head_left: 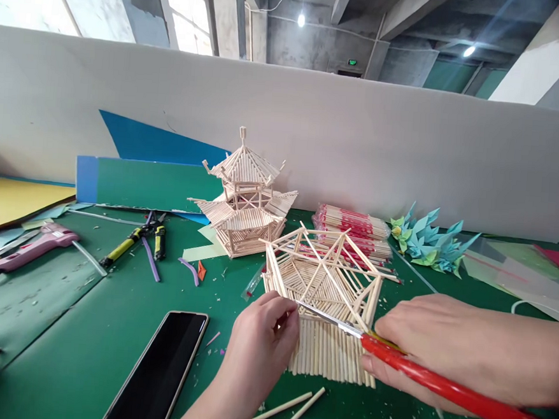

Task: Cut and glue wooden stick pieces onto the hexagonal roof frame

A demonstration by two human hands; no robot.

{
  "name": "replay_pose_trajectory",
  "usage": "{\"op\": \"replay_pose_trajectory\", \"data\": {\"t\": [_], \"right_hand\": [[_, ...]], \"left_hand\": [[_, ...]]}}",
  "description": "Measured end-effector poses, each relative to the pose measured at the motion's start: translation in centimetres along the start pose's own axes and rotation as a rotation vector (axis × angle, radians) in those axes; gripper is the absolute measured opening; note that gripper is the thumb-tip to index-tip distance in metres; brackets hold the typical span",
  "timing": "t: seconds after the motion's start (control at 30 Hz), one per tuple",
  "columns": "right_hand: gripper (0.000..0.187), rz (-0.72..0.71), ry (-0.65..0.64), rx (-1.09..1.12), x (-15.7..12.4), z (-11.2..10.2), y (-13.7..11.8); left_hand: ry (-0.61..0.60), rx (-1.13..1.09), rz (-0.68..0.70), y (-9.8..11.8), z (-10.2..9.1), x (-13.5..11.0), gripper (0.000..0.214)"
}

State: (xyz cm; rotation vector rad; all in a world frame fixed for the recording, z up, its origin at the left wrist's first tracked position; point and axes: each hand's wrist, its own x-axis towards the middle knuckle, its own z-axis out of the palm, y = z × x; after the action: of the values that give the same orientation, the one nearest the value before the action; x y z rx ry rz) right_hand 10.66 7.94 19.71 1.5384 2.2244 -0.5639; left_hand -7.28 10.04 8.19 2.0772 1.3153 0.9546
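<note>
Left hand point(260, 342) pinches the stick roof point(325, 283) at its near-left edge, right hand point(451, 349) is closed on red scissors point(393, 359); advise firm bracing and a flush cut.

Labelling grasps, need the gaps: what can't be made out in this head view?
Head view:
- Red-handled cutter: scissors or knife unclear; right hand covers the grip, handle end lost in the dark corner.
- Left hand: curled fingers hide what they pinch at the stick frame.
- Phone: cut by the bottom edge.
</note>
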Motion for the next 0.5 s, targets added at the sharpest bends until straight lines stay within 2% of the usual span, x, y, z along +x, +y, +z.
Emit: {"op": "replay_pose_trajectory", "data": {"t": [0.07, 0.17, 0.27, 0.33, 0.43, 0.5], "right_hand": [[0.019, 0.082, -0.079, -0.092, 0.1, 0.0, -0.3], [0.017, 0.065, -0.11, -0.073, 0.3, 0.3, -0.3], [0.018, 0.105, -0.048, -0.114, 0.3, 1.0, 0.2], [0.014, 0.083, -0.002, -0.128, 0.2, 1.4, 0.6], [0.013, -0.013, 0.021, -0.031, -0.1, 1.6, 0.9], [0.016, -0.014, 0.036, 0.071, -0.2, 1.6, 1.0]], "left_hand": [[-0.004, 0.004, -0.001, 0.0, 0.0, 0.0, 0.021], [-0.001, 0.01, 0.003, 0.0, 0.0, 0.0, 0.02], [-0.004, 0.01, -0.001, 0.0, 0.0, 0.1, 0.019], [-0.015, 0.005, -0.009, 0.0, 0.1, 0.1, 0.019], [-0.02, 0.003, -0.015, -0.1, 0.1, 0.0, 0.02], [-0.007, 0.004, -0.01, -0.1, 0.2, -0.1, 0.02]]}}
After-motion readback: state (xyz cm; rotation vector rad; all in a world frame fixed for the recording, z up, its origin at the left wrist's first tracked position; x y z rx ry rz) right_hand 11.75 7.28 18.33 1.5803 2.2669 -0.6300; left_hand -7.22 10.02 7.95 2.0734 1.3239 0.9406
